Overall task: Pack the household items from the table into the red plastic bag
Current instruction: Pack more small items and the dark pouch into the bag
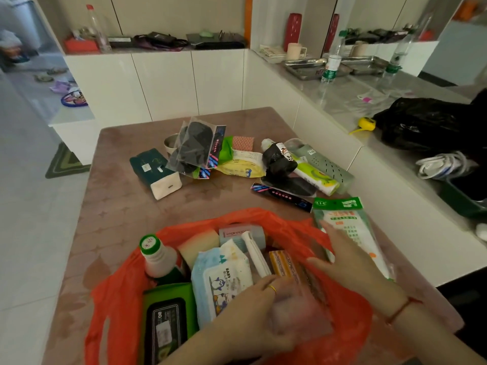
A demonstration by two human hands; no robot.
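The red plastic bag point(350, 309) lies open at the table's near edge. It holds a white bottle with a green cap point(157, 255), a sponge point(199, 243), baby wipes point(224, 280), a green wipes pack point(168, 325) and an orange packet point(283, 263). My left hand point(259, 312) reaches into the bag, shut on a blurred clear packet point(305, 314). My right hand point(350, 264) rests fingers apart on the bag's right rim, over a green-and-white packet point(345, 222). Further back lie a dark green tissue pack point(152, 168), black items in clear packs point(196, 147), a yellow pack point(241, 164) and a green-white roll point(317, 177).
A metal cup point(170, 143) and a pink cloth point(243, 143) sit among the far items. To the right runs a white counter point(329, 133) with a black bag point(421, 125), a yellow tape measure point(366, 123), bottles and a metal tray point(308, 68). Open floor lies to the left.
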